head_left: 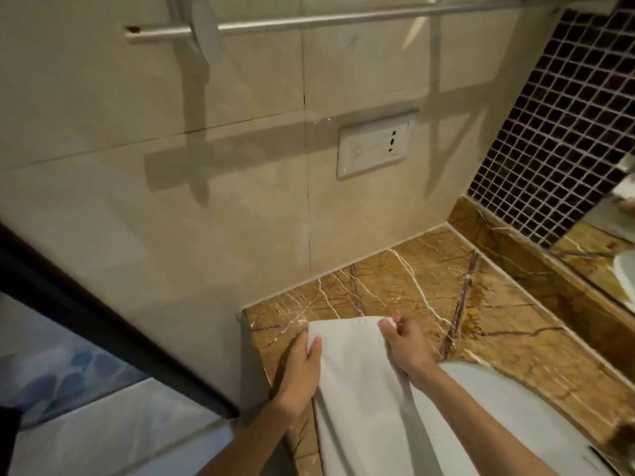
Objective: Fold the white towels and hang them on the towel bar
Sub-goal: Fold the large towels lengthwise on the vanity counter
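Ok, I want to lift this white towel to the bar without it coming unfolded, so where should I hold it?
Probably by the two far corners of the white towel, one hand each, reaching from the near side. It lies as a long strip on the counter, short edge toward the wall; the left hand and right hand hold those corners.

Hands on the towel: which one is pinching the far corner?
The right hand: its curled fingers pinch the far corner of the white towel. The left hand grips the side edge instead, thumb on top.
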